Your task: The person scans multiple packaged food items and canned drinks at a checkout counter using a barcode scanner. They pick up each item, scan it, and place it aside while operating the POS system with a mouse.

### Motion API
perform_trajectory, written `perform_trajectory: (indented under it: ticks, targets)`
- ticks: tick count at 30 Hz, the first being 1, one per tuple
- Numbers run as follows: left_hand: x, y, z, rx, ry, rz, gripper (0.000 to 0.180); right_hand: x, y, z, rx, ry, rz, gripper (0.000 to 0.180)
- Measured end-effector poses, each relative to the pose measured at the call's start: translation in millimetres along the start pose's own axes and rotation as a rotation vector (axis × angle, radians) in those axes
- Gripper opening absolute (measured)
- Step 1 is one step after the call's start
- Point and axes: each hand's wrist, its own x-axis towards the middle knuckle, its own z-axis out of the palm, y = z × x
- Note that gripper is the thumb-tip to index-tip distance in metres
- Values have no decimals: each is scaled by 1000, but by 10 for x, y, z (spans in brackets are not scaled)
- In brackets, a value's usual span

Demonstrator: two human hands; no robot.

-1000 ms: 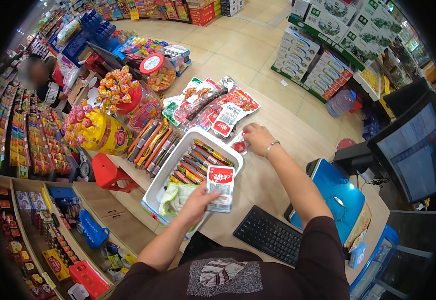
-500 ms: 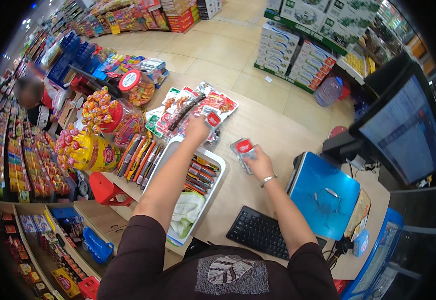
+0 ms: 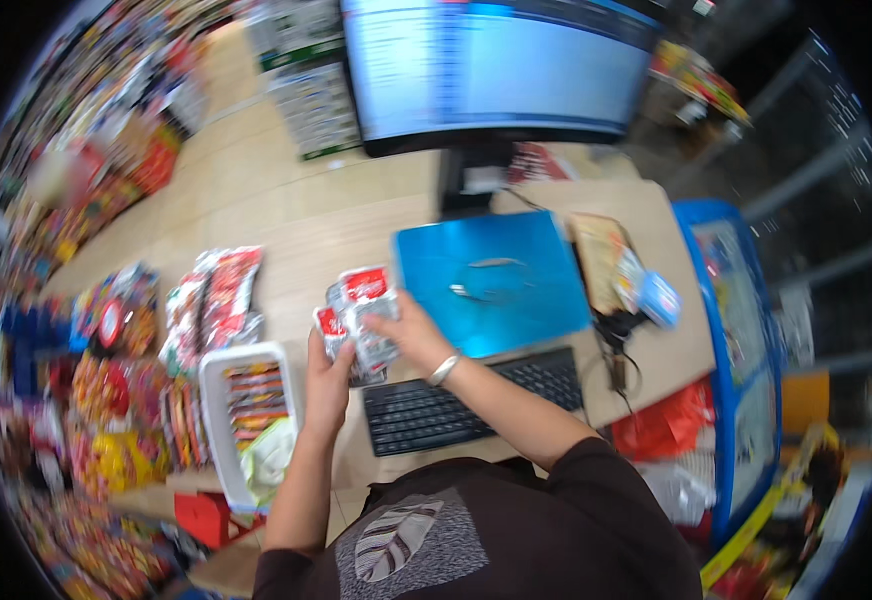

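Note:
Over the wooden counter [image 3: 306, 235], my two hands are close together, each closed on small clear-and-red snack packets. My left hand [image 3: 326, 395] pinches one packet [image 3: 331, 322] by its lower edge. My right hand [image 3: 414, 335], with a light bracelet at the wrist, grips another packet [image 3: 365, 284] whose red label faces up. The packets overlap between the hands, and I cannot tell how many there are. Just below them lies a black keyboard [image 3: 426, 418]. A blue flat plate [image 3: 436, 262] with a thin bracelet-like loop on it is beside my right hand.
To the left stand a white tray [image 3: 214, 430] with slim packs and a cloth, several red snack bags [image 3: 231, 290], and candy tubs [image 3: 126, 460]. A monitor [image 3: 516, 75] rises at the back. A blue-framed case [image 3: 721, 330] borders the right side.
The view has swung right toward the monitor. My left hand has come away from the pile of snack bags, and both hands have drawn together with their packets.

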Motion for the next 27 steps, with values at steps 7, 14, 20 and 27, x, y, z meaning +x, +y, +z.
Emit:
perform_trajectory:
  ticks: [7,14,20,27]
  targets:
    - [-455,-197,1447,351,-394,4,57,-1257,-225,-1521,94,290,-10,45]
    - [-742,-219,1986,137,-326,-187,41,-2695,69,-5173,60,1318,-350,38]
    - [-952,-601,1895,118,-158,-257,31,-2453,822,-5924,-248,1264,-17,44]
    - [-1186,-606,1843,58,-142,-287,34,-2311,175,-5799,-1071,1446,-49,59]
